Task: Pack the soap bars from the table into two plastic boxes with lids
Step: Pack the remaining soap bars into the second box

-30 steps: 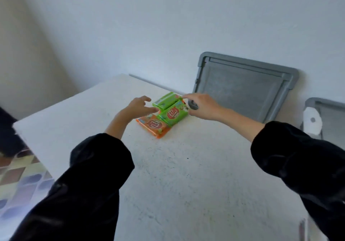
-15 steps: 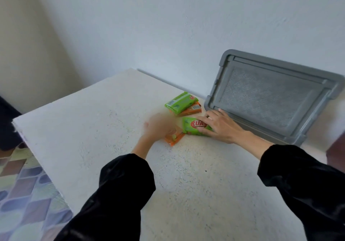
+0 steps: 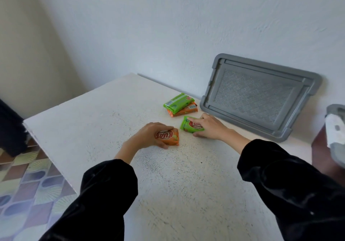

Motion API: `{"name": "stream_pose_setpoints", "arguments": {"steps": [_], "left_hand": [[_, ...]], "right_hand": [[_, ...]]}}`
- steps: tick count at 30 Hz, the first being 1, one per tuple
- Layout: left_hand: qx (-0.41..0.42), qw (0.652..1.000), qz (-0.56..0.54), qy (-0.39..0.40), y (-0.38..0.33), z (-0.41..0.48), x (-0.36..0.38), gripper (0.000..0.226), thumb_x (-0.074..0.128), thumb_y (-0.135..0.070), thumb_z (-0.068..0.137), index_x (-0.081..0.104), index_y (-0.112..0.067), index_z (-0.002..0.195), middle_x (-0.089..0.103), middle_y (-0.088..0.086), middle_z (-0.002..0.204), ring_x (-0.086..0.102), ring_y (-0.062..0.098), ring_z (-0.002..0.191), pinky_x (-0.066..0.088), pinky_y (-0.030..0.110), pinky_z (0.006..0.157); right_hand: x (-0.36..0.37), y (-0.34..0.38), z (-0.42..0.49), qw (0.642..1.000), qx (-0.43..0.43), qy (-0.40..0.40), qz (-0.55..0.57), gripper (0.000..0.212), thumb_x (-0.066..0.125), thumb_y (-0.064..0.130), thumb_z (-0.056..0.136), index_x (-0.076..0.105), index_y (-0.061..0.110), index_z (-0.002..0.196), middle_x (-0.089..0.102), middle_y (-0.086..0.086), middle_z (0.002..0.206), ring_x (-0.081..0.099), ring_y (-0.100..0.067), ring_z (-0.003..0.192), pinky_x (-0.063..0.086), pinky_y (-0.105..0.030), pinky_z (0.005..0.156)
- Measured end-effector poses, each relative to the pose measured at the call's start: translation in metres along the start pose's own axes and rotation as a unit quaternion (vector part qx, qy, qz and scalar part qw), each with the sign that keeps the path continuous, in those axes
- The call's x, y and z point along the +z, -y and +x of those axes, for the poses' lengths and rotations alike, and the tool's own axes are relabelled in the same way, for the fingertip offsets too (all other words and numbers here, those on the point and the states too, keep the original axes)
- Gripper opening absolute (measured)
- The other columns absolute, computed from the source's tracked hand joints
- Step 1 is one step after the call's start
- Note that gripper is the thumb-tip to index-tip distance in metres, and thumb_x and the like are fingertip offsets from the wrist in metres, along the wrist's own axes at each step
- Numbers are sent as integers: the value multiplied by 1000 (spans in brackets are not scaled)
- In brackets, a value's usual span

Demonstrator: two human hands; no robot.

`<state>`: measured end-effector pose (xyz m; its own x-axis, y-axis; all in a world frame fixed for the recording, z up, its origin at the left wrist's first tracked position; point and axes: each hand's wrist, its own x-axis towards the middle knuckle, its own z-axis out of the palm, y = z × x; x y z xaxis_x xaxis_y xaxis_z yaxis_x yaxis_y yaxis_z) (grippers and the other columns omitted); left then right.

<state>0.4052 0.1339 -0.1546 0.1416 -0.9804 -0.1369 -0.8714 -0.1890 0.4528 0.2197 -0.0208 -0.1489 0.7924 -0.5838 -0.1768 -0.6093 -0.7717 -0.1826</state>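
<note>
So the left hand (image 3: 147,137) has its fingers curled over the top of an orange soap bar (image 3: 169,138) with the thumb tucked along the near edge. That one's properly gripped, though it looks like it's sitting on the table (image 3: 104,121). The right hand (image 3: 212,129) is on a green soap bar (image 3: 188,127), fingers laid across it and thumb at the near side. It reads as a pinch to me, but a shallower one, since most of the wrapper sticks out past the fingertips.

That's my main worry. Those wrappers look glossy, so a bar held only by one end could slide out or swing down on the lift, and the green one goes first if either does.

Just behind them, a second green bar (image 3: 177,103) lies on top of a second orange bar (image 3: 187,111), slightly askew. A careless knuckle on the way back for them could knock the top one off.

The grey lid (image 3: 261,95) is propped against the wall right beside that stack, and a bump could tip it flat onto the bars.

I also can't see an open box anywhere. There's a grey plastic piece (image 3: 336,113) cut off at the right edge, but I can't tell whether it's a box or a lid, so carrying two bars at once means a blind-ish reach.
</note>
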Motion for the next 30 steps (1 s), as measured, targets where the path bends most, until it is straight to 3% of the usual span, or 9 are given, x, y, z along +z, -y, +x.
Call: {"name": "stream_pose_setpoints", "arguments": {"steps": [3,9,12,15,18,23,27,30], "left_hand": [[12,997,44,-58,0,-5,2,65,74,-49,69,50,-40,129,58,-3,121,50,14,108,32,30,90],[30,992,2,-127,-40,-13,-16,61,77,-42,68,56,-36,124,61,2,107,53,15,92,41,23,75],[90,985,-9,-147,-89,-16,-38,60,80,-38,66,59,-31,123,61,3,104,54,16,89,41,23,74],[173,974,-6,-144,-150,-21,-50,61,80,-37,66,59,-30,122,63,5,102,58,20,91,51,32,77],[250,961,8,-121,-215,-30,-42,61,80,-42,65,60,-32,121,64,5,98,60,20,88,52,34,76],[353,935,16,-37,-315,-57,-2,65,74,-52,64,58,-32,123,56,-7,93,53,6,80,39,8,64],[437,897,39,53,-367,-88,40,73,57,-72,60,56,-38,124,61,-6,99,57,6,84,46,17,67],[474,871,83,101,-387,-111,72,70,51,-74,63,50,-44,126,54,-16,105,51,0,91,42,12,72]], "right_hand": [[0,4,-6,999,28,-16,31,74,67,39,81,29,36,144,45,-17,122,44,-30,114,33,-29,79],[-44,-3,-51,997,38,-56,41,82,72,36,76,27,36,144,44,-11,114,44,-23,102,31,-25,76],[-82,-13,-100,995,49,-75,34,82,73,35,75,28,36,144,43,-6,108,41,-16,95,37,-27,76],[-109,-26,-169,991,57,-114,39,84,76,36,71,31,38,142,49,-3,103,47,-15,89,40,-25,74],[-122,-42,-248,985,83,-135,61,86,80,34,67,34,38,140,63,-3,113,55,-13,92,40,-23,75],[-110,-70,-374,975,168,-130,59,90,80,35,66,31,40,140,59,-1,128,56,-19,111,41,-26,83],[-81,-82,-451,969,221,-83,69,94,80,41,63,26,44,140,58,2,113,55,-14,99,45,-25,80],[-55,-84,-495,971,234,-24,55,95,76,54,61,23,49,139,48,10,104,47,-6,91,41,-18,75]]}}
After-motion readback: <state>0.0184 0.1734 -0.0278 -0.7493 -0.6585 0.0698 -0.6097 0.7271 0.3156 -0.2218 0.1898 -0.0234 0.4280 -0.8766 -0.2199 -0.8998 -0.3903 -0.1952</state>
